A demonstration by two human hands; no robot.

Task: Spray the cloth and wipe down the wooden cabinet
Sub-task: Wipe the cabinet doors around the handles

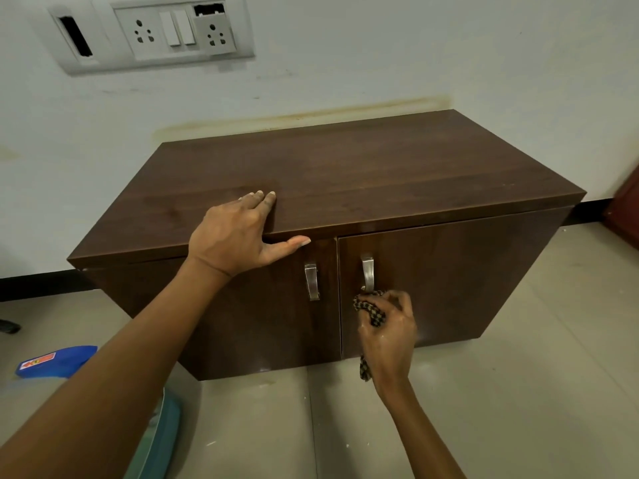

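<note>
A low dark wooden cabinet [397, 167] with two doors stands against a white wall. My left hand [235, 236] rests flat on the front edge of its top, fingers straight and thumb stretched along the edge. My right hand [390, 326] grips a bunched brown checked cloth [373, 311] against the right door [460, 278], just below that door's metal handle [367, 274]. A tail of the cloth hangs under my wrist. The left door's handle [312, 281] is bare. A blue object with a red label [57, 361], possibly the spray bottle, lies on the floor at the left, partly hidden by my forearm.
Grey floor tiles [501, 392] spread in front of and right of the cabinet. A socket and switch panel [155, 32] sits on the wall above. Teal fabric [162, 437] shows at the bottom left. A reddish wooden piece [627, 205] stands at the right edge.
</note>
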